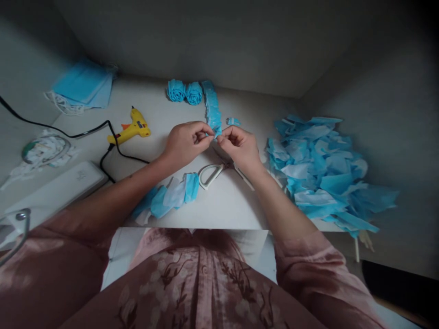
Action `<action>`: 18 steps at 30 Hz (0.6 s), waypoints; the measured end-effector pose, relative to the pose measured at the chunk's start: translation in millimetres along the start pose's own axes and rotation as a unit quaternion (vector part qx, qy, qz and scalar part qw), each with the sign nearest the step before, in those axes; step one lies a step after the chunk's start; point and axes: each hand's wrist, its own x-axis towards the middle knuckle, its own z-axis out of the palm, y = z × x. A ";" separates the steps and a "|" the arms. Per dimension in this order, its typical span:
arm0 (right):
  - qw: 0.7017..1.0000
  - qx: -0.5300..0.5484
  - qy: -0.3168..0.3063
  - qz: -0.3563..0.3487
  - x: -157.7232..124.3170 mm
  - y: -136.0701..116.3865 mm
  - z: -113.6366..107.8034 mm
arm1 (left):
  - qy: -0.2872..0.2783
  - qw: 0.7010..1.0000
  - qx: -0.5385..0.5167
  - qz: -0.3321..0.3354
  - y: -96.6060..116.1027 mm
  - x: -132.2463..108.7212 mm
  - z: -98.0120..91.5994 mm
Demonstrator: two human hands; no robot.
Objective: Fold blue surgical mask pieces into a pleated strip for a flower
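My left hand (187, 142) and my right hand (240, 146) meet over the middle of the white table (164, 116). Both pinch the near end of a long pleated blue strip (212, 107) that runs away toward the wall. Two rolled blue rosettes (185, 91) lie at the strip's far end. A small blue scrap (233, 121) sits just beyond my right hand. White-handled scissors (211, 175) lie under my wrists. A row of cut blue and white pieces (171, 196) rests by my left forearm.
A yellow glue gun (132, 130) with a black cord lies at the left. A stack of blue face masks (84, 84) sits far left. A large heap of cut mask pieces (318, 169) covers the right side. Tangled white elastic (44, 151) is at the left edge.
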 end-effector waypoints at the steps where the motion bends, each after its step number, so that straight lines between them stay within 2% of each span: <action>1: 1.000 -0.009 -0.001 -0.002 -0.4 -0.4 -0.1 | -0.002 1.000 0.004 -0.001 0.2 0.1 -0.3; 9: 0.994 -0.092 0.007 -0.056 -3.4 -1.3 0.5 | -0.016 1.000 0.000 -0.005 -2.0 0.7 0.6; 18: 0.992 -0.107 0.008 -0.073 -3.1 1.6 0.3 | -0.018 0.999 -0.033 -0.030 2.3 3.2 0.3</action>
